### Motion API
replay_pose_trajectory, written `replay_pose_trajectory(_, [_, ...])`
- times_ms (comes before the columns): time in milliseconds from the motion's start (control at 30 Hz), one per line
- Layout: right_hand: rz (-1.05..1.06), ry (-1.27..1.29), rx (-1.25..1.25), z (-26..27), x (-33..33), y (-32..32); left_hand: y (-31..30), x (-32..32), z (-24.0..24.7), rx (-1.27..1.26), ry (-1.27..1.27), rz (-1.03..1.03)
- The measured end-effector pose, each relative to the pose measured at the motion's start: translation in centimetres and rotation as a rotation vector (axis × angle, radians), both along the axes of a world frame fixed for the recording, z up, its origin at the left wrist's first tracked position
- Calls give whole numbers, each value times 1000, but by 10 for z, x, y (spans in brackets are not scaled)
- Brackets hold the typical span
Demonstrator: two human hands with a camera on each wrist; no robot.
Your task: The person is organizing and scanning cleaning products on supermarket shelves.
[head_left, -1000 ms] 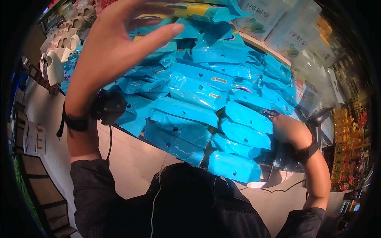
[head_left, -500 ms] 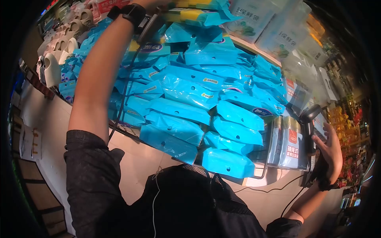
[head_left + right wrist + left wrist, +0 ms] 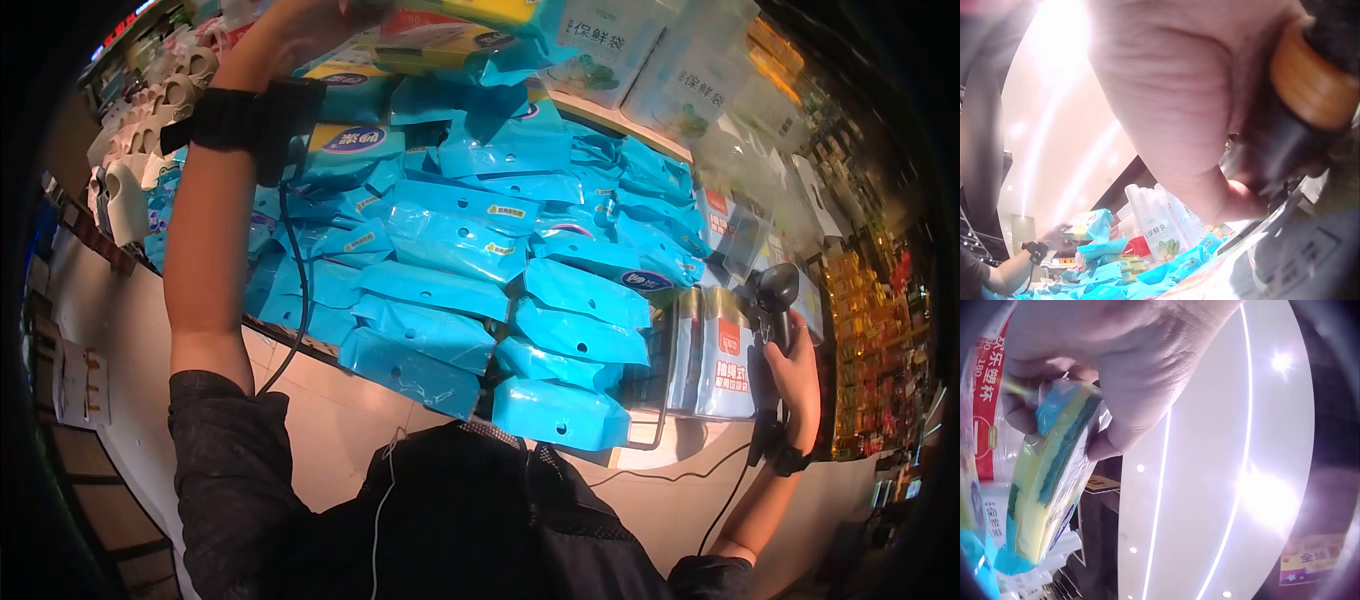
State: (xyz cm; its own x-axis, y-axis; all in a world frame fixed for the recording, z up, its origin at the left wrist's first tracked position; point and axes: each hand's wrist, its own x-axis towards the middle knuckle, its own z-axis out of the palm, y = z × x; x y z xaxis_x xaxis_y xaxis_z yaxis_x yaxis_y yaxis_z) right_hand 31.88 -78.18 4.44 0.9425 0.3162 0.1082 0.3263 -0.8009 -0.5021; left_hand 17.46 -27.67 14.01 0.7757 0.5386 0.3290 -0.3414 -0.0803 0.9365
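At the top left of the head view, my left hand (image 3: 315, 30) reaches over the far side of a pile of blue packs (image 3: 455, 245). The left wrist view shows it pinching a sponge pack (image 3: 1054, 481) between thumb and fingers; yellow sponges with green scouring layers show through the clear, blue-ended wrapper. My right hand (image 3: 797, 375) is at the pile's right side, curled round the upright black handle of a round-headed device (image 3: 776, 288). Its thumb crosses the handle, and most fingers are hidden behind. An orange band (image 3: 1313, 75) shows near that palm.
Grey packs with red labels (image 3: 728, 350) stand between the pile and the device. Clear bags with Chinese print (image 3: 600, 40) line the back. Pale shoes (image 3: 125, 200) are at the left, and gold-wrapped goods (image 3: 865, 350) hang at the right. A cable (image 3: 705, 472) runs below the right arm.
My left hand has moved from raised with fingers spread to holding the sponge pack over the pile's far side. My right hand has left the blue packs, moved right and closed round the device's handle.
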Motion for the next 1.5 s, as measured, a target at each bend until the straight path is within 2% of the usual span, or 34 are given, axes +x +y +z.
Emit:
replay_pose_trajectory(33, [-87, -29, -21, 4, -7, 3, -12, -16, -2, -71, 3, -89])
replay_pose_trajectory(67, [-48, -35, 104, -5, 0, -15, -18, -26, -4, -142, 6, -177])
replay_pose_trajectory(100, [-99, 6, 245, -7, -4, -25, 9, -38, -20, 61, 63, -181])
replay_pose_trajectory(133, [-69, -89, 331, -6, -15, -26, -27, -55, -23, 93, 55, -326])
replay_pose_trajectory(167, [-40, -182, 416, -1, -31, -23, -37, -66, -37, 17, 62, -285])
replay_pose_trajectory(233, [-163, 164, 564, 24, -71, -24, -91, -87, -56, -102, -4, -190])
replay_pose_trajectory(300, [73, 52, 906, 11, -101, -23, -125, -104, -72, -237, 2, -264])
replay_pose_trajectory(367, [358, 84, 1053, 9, -124, -12, -153, -104, -89, -206, 6, -139])
replay_pose_trajectory(433, [662, 190, 1115, 7, -128, -11, -167, -106, -100, -301, 40, -215])
replay_pose_trajectory(467, [1177, 624, 1124, -9, -88, -31, -174, -104, -107, -363, 5, -229])
replay_pose_trajectory(500, [1233, 1205, 1151, -6, -86, -37, -181, -102, -116, -426, -28, -243])
replay_pose_trajectory(533, [1034, 1259, 806, 20, -90, -32, -189, -100, -123, -457, -115, -298])
replay_pose_trajectory(567, [824, 1285, 467, 44, -91, -23, -202, -100, -134, -413, -94, -153])
replay_pose_trajectory(600, [1205, 1663, 609, 6, -73, -11, -210, -95, -140, -445, -116, -134])
replay_pose_trajectory(633, [1096, 770, 1139, -22, -119, -6, -218, -91, -144, -476, -140, -114])
replay_pose_trajectory(700, [981, 862, 1387, -43, -133, 8, -223, -82, -145, -480, -146, -144])
replay_pose_trajectory(767, [611, 825, 1436, -47, -156, 14, -227, -73, -144, -561, -258, -148])
replay_pose_trajectory(800, [534, 841, 1385, -39, -160, 20, -231, -71, -145, -599, -313, -151])
replay_pose_trajectory(833, [520, 842, 1344, -34, -161, 23, -235, -70, -146, -601, -307, -151])
replay_pose_trajectory(900, [683, 970, 1461, -37, -159, 21, -243, -67, -147, -524, -375, -35])
replay_pose_trajectory(933, [667, 1009, 1459, -40, -159, 15, -245, -68, -150, -527, -372, -35])
replay_pose_trajectory(1000, [609, 1015, 1411, -35, -159, 13, -247, -70, -157, -249, -288, 61])
replay_pose_trajectory(1100, [463, 1147, 1351, -36, -157, -3, -262, -68, -153, -227, -402, 136])
replay_pose_trajectory(1167, [469, 1203, 1307, -30, -153, -10, -272, -70, -148, -190, -381, 165])
replay_pose_trajectory(1300, [768, 1267, 1216, -31, -135, -32, -300, -69, -142, -208, -419, 146])
replay_pose_trajectory(1367, [762, 1163, 1325, -36, -131, -44, -314, -67, -142, -211, -436, 140])
replay_pose_trajectory(1400, [703, 1100, 1424, -32, -131, -47, -320, -66, -143, -79, -350, 282])
replay_pose_trajectory(1433, [730, 1057, 1470, -32, -124, -51, -328, -65, -146, 56, -262, 422])
replay_pose_trajectory(1467, [718, 1022, 1518, -32, -119, -58, -334, -63, -150, 303, -145, 529])
replay_pose_trajectory(1500, [708, 986, 1565, -33, -115, -64, -333, -64, -153, 386, -55, 573])
